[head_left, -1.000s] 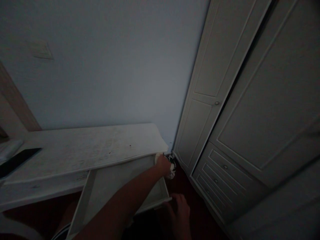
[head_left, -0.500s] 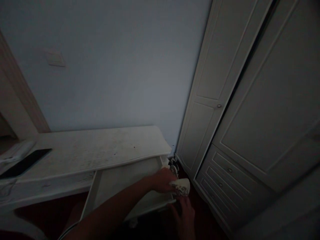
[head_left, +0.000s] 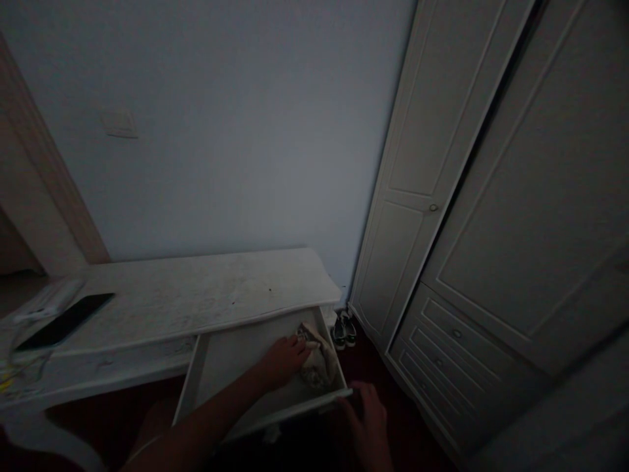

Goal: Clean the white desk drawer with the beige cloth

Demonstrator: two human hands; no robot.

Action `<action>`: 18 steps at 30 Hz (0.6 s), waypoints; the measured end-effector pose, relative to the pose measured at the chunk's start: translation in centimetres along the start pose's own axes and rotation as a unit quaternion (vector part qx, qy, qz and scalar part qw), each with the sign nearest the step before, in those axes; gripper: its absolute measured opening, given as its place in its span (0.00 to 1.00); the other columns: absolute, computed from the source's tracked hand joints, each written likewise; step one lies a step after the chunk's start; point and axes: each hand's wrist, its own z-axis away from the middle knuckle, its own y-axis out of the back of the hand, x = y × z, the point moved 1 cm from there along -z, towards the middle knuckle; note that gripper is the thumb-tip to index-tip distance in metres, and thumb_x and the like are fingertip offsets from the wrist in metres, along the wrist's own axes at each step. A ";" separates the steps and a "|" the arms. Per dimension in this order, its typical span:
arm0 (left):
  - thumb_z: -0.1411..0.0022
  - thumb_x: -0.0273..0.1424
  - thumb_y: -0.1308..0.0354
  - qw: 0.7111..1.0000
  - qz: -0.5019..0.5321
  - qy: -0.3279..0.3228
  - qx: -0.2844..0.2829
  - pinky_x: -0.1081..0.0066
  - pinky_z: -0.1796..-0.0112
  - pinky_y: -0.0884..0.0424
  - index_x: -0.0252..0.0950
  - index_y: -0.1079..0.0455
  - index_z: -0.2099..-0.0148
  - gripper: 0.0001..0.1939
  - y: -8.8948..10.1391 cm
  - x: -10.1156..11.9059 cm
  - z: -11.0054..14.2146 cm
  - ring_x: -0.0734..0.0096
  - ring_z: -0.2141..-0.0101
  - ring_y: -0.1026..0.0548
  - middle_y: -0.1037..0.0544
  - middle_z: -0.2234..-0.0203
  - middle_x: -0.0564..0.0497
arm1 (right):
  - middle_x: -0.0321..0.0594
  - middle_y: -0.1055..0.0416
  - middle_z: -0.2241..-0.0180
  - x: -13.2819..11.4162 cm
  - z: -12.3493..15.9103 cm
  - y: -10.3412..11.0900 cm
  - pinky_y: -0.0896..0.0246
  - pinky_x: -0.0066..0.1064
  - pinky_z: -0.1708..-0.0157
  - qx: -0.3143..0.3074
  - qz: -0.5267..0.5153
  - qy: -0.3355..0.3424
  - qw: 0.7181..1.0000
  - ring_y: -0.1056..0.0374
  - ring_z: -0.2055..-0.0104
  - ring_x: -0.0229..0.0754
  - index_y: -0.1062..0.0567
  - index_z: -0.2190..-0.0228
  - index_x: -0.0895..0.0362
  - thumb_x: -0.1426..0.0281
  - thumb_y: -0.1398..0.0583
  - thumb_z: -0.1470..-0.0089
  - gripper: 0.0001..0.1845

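A pale patterned cloth item (head_left: 318, 359), crumpled, lies at the right end of a pulled-out white drawer (head_left: 230, 367). My left hand (head_left: 285, 360) reaches into the drawer, its outstretched fingers touching the left side of the cloth. Whether the cloth is a bag or a loose piece of fabric is unclear. At the drawer's front right corner, my right hand (head_left: 369, 419) has thumb and fingers on either side of the edge; its lower part is dark.
The drawer belongs to a worn white desk (head_left: 196, 282) against a blue wall. A dark phone or tablet (head_left: 66, 321) and cables lie at its left. Shoes (head_left: 344, 330) stand on the red floor between desk and a white wardrobe (head_left: 407, 249).
The cloth has gone from above the drawer's right side down into the drawer. My left hand has moved left and loosened from it. My right hand stays near the corner.
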 end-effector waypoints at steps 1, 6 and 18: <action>0.32 0.26 0.44 0.999 0.005 0.042 0.010 0.57 0.47 0.31 0.41 0.30 0.40 0.19 -0.2 -0.3 -0.3 0.55 0.45 0.28 0.24 0.48 0.41 | 0.42 0.23 0.59 -0.1 -0.1 0.1 0.32 0.43 0.55 -0.004 -0.005 -0.004 1.000 0.26 0.55 0.53 0.22 0.59 0.49 0.40 0.41 0.41 0.27; 0.30 0.25 0.50 0.968 0.034 0.247 0.039 0.52 0.49 0.29 0.34 0.31 0.39 0.19 -0.3 -1.5 -3.9 0.47 0.44 0.28 0.24 0.46 0.31 | 0.41 0.23 0.59 -0.4 -0.2 0.3 0.32 0.42 0.54 -0.021 -0.016 -0.017 1.000 0.26 0.55 0.53 0.22 0.59 0.49 0.40 0.39 0.43 0.27; 0.26 0.30 0.57 0.943 0.136 0.302 0.029 0.64 0.39 0.37 0.33 0.47 0.27 0.28 -0.3 0.6 -8.6 0.57 0.34 0.35 0.36 0.31 0.37 | 0.41 0.23 0.59 0.3 0.4 -0.5 0.32 0.37 0.55 -0.050 -0.077 -0.070 0.993 0.27 0.57 0.51 0.24 0.57 0.50 0.43 0.38 0.43 0.25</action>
